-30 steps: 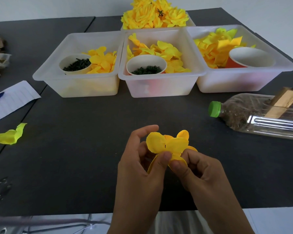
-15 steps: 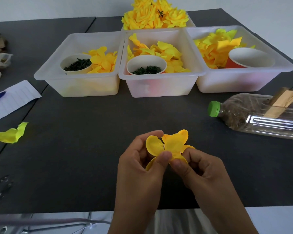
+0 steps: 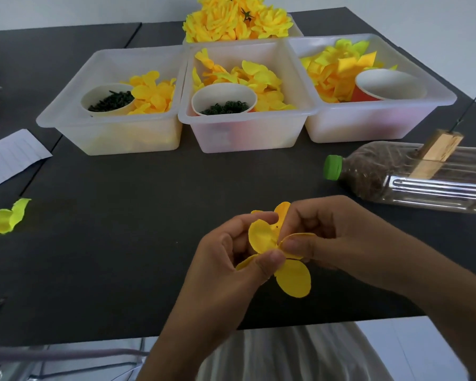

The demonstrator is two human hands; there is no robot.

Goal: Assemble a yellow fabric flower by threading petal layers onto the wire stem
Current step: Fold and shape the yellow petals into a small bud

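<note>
Far left on the dark worktop (image 3: pixel 121 204) there's a lined sheet of paper (image 3: pixel 10 158), with a stray yellow-green petal (image 3: pixel 4 217) lying nearer. Along the far side sit three clear plastic bins: the left bin (image 3: pixel 107 136) has yellow petals and a paper cup of dark green bits (image 3: pixel 109 100), the middle bin (image 3: pixel 248 133) has more petals plus a cup of green rings (image 3: pixel 224 103), and the right bin (image 3: pixel 379 122) has bigger petals and an orange cup (image 3: pixel 388 86). A pile of finished yellow flowers (image 3: pixel 237 20) sits behind them. Near centre, just above the worktop, the left hand (image 3: pixel 226 270) pinches the yellow petal layers (image 3: pixel 280 254) with thumb and curled fingers, and the right hand (image 3: pixel 338 237) pinches them from the other side, its fingers curled too. Off to the right lies a plastic bottle (image 3: pixel 412 177) with a green cap, a wooden block (image 3: pixel 437 152) stuck in it
</note>
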